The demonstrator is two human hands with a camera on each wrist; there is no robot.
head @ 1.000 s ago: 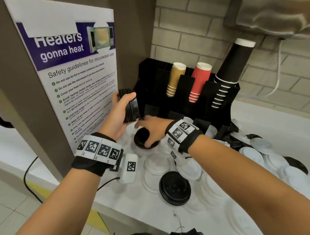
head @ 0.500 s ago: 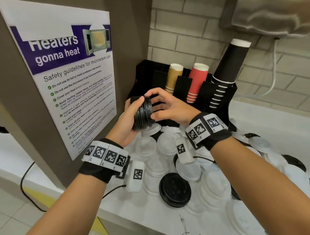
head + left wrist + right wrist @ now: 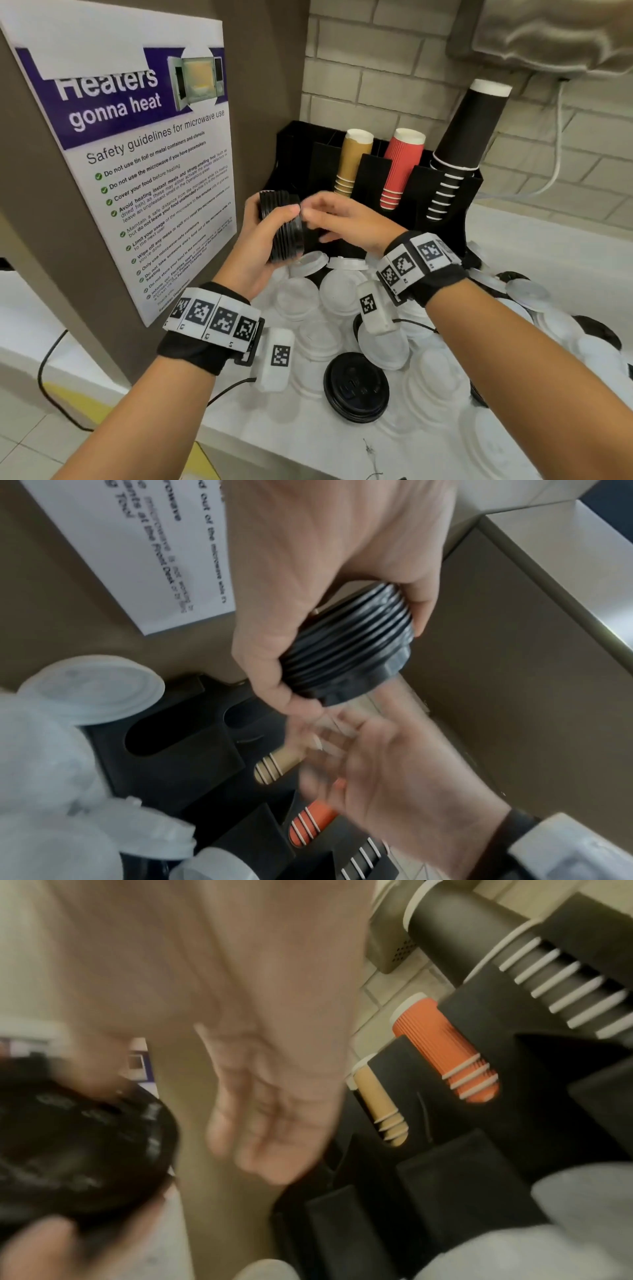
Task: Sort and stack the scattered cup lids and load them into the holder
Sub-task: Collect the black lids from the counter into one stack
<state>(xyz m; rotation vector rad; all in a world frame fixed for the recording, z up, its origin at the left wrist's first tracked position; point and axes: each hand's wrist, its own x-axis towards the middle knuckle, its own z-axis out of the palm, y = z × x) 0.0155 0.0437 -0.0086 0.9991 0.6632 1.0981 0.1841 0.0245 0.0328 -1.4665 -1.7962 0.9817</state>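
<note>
One lid stack [image 3: 281, 224], wrist-view ridges

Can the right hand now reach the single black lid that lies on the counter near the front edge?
Probably yes. The right hand holds nothing, and the black lid lies uncovered on the counter, below the right forearm. Only the white lids lie around it.

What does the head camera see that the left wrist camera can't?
Only the head view shows the whole microwave poster, the tall black cup stack and the single black lid on the counter. Only the left wrist view shows the holder's empty slot up close. Both show the left hand gripping the stack of black lids, with the right hand beside it.
</note>
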